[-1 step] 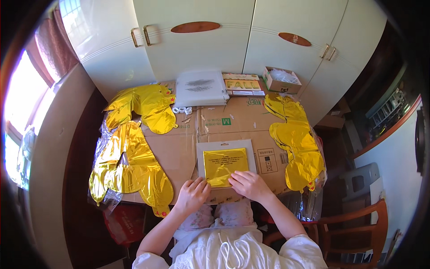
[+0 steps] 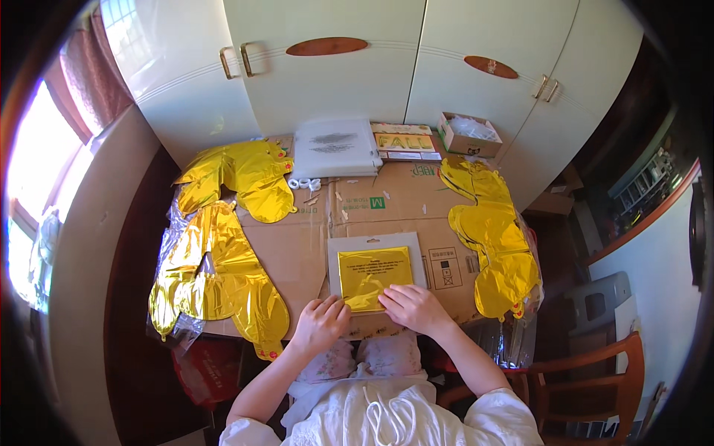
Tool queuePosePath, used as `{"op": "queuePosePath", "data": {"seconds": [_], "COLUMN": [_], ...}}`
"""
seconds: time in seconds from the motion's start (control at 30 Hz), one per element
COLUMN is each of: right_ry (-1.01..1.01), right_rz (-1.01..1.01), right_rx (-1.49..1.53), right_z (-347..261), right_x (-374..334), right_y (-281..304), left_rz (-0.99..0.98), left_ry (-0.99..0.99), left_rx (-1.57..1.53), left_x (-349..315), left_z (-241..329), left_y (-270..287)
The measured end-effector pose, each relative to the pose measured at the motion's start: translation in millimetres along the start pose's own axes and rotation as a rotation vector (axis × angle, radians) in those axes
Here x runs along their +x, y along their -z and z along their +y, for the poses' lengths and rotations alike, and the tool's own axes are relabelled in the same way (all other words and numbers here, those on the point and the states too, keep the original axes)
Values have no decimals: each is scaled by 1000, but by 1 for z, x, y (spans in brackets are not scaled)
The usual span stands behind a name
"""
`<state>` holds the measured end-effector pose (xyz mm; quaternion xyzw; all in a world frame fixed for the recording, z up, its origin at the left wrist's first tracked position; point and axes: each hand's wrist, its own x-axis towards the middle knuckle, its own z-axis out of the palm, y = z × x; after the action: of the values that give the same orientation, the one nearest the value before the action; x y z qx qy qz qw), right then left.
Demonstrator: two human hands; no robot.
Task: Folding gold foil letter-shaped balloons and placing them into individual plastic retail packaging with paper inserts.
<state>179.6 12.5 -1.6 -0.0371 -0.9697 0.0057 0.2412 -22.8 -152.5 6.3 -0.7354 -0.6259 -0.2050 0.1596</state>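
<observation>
A flat packet (image 2: 410,239) with a pale border and a hang hole lies on the cardboard-covered table in front of me. Folded gold foil (image 2: 374,269) fills its middle, under dark print on the clear front. My left hand (image 2: 324,322) is closed at the packet's lower left corner, fingers curled and fingertips partly hidden. At the lower right, my right hand (image 2: 413,306) has its bent fingers pressed together on the gold area near the bottom edge. The thumbs are mostly out of sight.
Flat gold foil balloons lie at the left (image 2: 223,271) and right (image 2: 500,245). Along the back are a stack of white plastic bags (image 2: 335,149), printed packages (image 2: 405,143), an open box (image 2: 472,134) and small white rolls (image 2: 305,183). A wooden chair (image 2: 587,379) stands at right.
</observation>
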Motion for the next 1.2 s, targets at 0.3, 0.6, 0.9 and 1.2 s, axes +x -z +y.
{"op": "queuePosePath", "data": {"seconds": [0.3, 0.6, 0.9, 1.2], "right_ry": [30, 48, 60, -33], "right_rz": [-137, -218, -72, -97], "right_rx": [-143, -246, -206, -34], "right_z": [-13, -17, -8, -2], "right_x": [17, 19, 14, 15], "right_y": [3, 1, -4, -6], "left_rz": [2, -78, -58, 282], "left_ry": [53, 303, 506, 242], "left_rx": [-155, 14, 133, -165], "left_x": [5, 78, 146, 96], "left_z": [-7, -148, -223, -123], "left_y": [1, -45, -104, -20]}}
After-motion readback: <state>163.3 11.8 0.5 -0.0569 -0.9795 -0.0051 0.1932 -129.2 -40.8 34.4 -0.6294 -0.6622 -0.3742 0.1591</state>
